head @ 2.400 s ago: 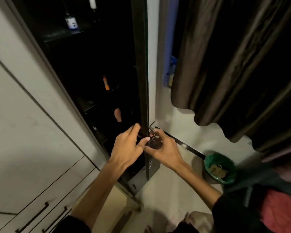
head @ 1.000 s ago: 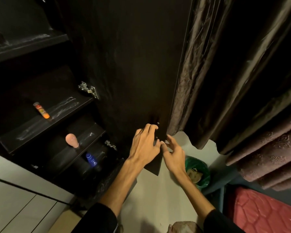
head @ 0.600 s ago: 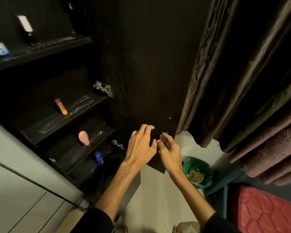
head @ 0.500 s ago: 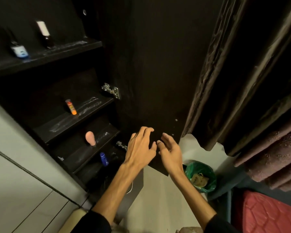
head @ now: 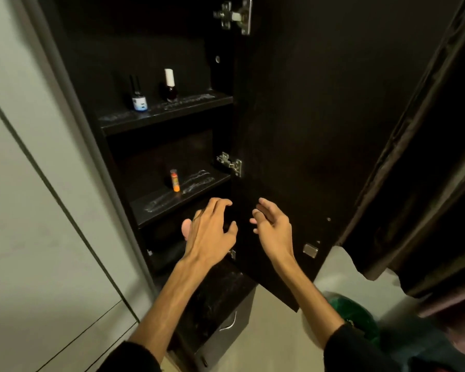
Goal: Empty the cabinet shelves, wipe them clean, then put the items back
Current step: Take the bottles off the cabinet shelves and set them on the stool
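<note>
I see the dark cabinet (head: 156,146) standing open, its door (head: 301,135) swung out to the right on metal hinges (head: 230,163). On the upper shelf (head: 169,114) two small nail-polish bottles stand upright, near each other but not touching: one with a black cap and a pale blue label (head: 138,96), one dark with a white cap (head: 169,87). On the middle shelf (head: 180,200) a small orange tube (head: 174,180) stands alone, and pale streaks of dust show along both shelf boards. A pink rounded object (head: 186,229) sits on the lower shelf, mostly hidden behind my left hand, so I cannot tell what it is.

My left hand (head: 211,234) hangs in front of the lower shelf, fingers spread and loosely bent, grasping nothing. My right hand (head: 274,232) is just beside it in front of the inner face of the door, fingers relaxed and slightly curved, also holding nothing. The two hands are near each other but apart, and I cannot tell whether either touches the cabinet.

Below the shelves a dark drawer (head: 220,318) with a curved metal handle stands pulled out. White cupboard panels (head: 38,210) fill the left. A dark curtain (head: 419,146) hangs just behind the door on the right, and a green bin (head: 355,315) sits on the pale floor (head: 274,339) beneath it.
</note>
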